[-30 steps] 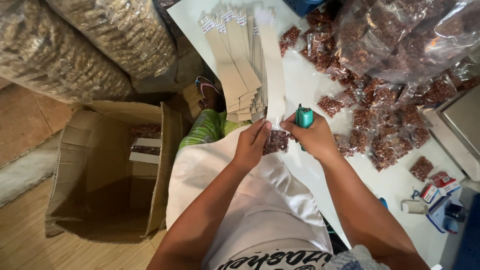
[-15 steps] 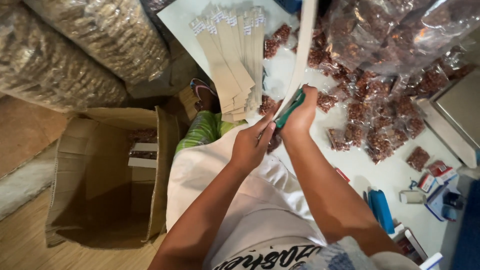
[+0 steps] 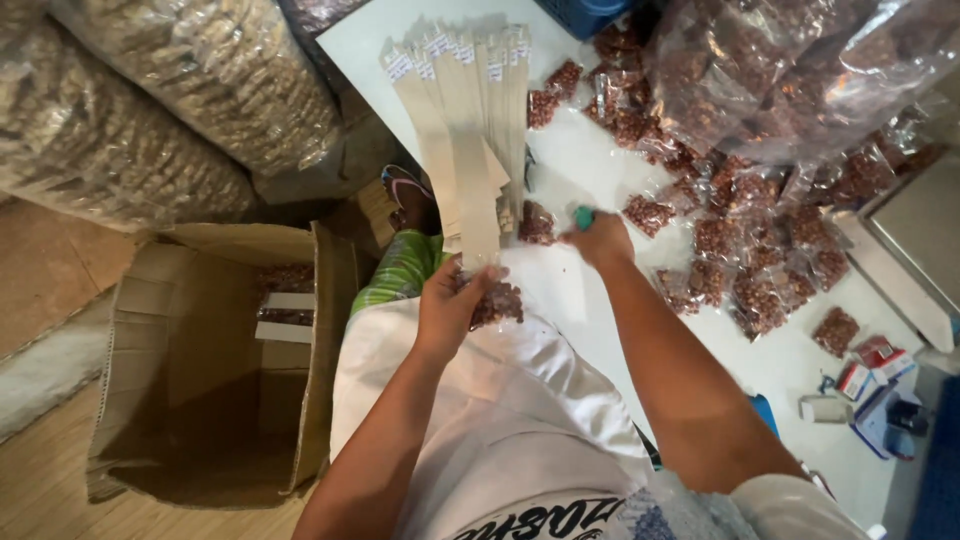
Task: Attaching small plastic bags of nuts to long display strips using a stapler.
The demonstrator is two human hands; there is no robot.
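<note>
Green tool (image 3: 583, 217) mostly hidden in right hand (image 3: 598, 240) fist; left hand (image 3: 450, 300) clutches half-covered nut packet (image 3: 497, 301).

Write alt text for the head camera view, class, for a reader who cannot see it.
A person's left hand holds a small clear bag of reddish-brown nuts with a tan card strip, while the right hand, gripping a small green tool, reaches over a white table strewn with similar bags. A fan of tan card strips lies ahead; an open cardboard box sits at left.
</note>
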